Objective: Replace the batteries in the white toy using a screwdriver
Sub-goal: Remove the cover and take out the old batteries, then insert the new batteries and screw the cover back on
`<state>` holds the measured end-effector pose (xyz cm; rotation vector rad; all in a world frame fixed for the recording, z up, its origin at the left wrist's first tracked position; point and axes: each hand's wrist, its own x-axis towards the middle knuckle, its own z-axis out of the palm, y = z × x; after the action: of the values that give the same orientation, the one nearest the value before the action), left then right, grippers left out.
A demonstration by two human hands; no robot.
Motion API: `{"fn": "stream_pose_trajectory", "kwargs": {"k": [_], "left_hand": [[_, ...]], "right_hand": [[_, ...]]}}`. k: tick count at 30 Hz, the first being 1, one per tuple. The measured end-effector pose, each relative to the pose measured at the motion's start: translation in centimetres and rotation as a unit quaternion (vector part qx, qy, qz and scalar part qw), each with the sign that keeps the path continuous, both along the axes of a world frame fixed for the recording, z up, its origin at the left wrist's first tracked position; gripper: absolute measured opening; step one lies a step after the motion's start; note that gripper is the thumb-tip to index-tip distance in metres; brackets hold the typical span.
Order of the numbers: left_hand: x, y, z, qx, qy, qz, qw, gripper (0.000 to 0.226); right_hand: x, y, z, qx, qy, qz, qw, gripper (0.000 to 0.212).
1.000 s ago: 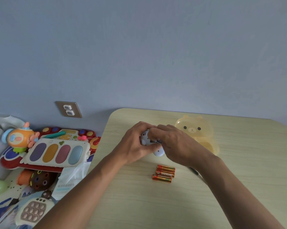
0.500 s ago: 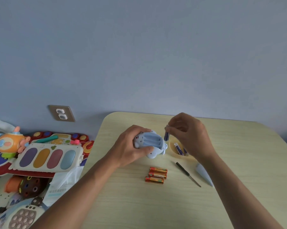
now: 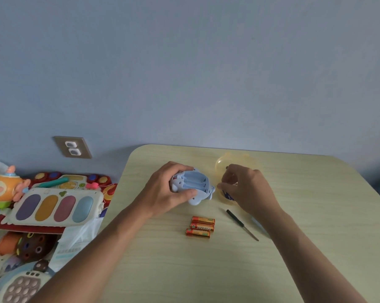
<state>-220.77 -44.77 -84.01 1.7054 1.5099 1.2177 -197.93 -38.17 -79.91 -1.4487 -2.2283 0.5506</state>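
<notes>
Both hands are being kept busy over the pale wooden table [image 3: 294,237]. A white toy [image 3: 193,186] is being gripped by the left hand [image 3: 167,191], with fingers curled over its far side and the thumb pressed along its near edge; the toy is being held belly up just above the tabletop, so that its open battery bay is being shown with bare slots. Just beside it, the right hand [image 3: 248,189] is being held over a yellow dish [image 3: 221,165], its fingertips bunched together; whether anything is being pinched between them cannot be told, though something dark blue is being glimpsed under the fingers. Three orange batteries [image 3: 201,226] are being left side by side on the table, nearer than the toy. A small screwdriver [image 3: 241,224] is being left lying at a slant just beside them, under the right wrist. Off the table's left edge, a heap of colourful toys [image 3: 42,204] is being kept, below a wall socket [image 3: 73,147].
</notes>
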Motion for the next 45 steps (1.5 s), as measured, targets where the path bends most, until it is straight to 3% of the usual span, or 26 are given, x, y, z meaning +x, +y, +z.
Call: {"fn": "stream_pose_trajectory", "kwargs": {"k": [4,8,13,16,19,36,41,45], "left_hand": [[0.0,0.0,-0.1,-0.002,0.003,-0.001,1.000,0.062],[-0.1,0.1,-0.2,-0.004,0.009,-0.001,1.000,0.061],[0.0,0.1,0.0,-0.004,0.001,-0.005,1.000,0.063],[-0.1,0.1,-0.1,-0.005,0.013,0.001,1.000,0.065],[-0.1,0.1,-0.2,0.003,0.029,0.006,1.000,0.065],[-0.1,-0.1,-0.2,0.005,0.034,0.007,0.999,0.065],[-0.1,0.0,-0.1,-0.001,0.031,0.007,1.000,0.065],[0.0,-0.1,0.0,-0.009,0.004,0.006,1.000,0.063]], "right_hand": [[-0.4,-0.3,-1.2,0.072,-0.046,0.008,0.996,0.008],[-0.7,-0.5,-1.4,0.083,-0.089,0.003,0.993,0.015],[-0.2,-1.5,0.2,0.121,-0.055,0.059,0.989,0.007],[-0.2,-3.1,1.7,0.041,-0.072,0.159,0.984,0.008],[-0.6,-3.9,1.4,0.004,-0.106,0.190,0.976,0.012],[-0.9,-4.5,0.8,0.075,-0.145,0.256,0.953,0.016],[-0.6,-4.2,0.8,0.050,-0.109,0.250,0.961,0.020],[0.1,-3.2,3.0,-0.002,0.041,0.227,0.973,0.023]]}}
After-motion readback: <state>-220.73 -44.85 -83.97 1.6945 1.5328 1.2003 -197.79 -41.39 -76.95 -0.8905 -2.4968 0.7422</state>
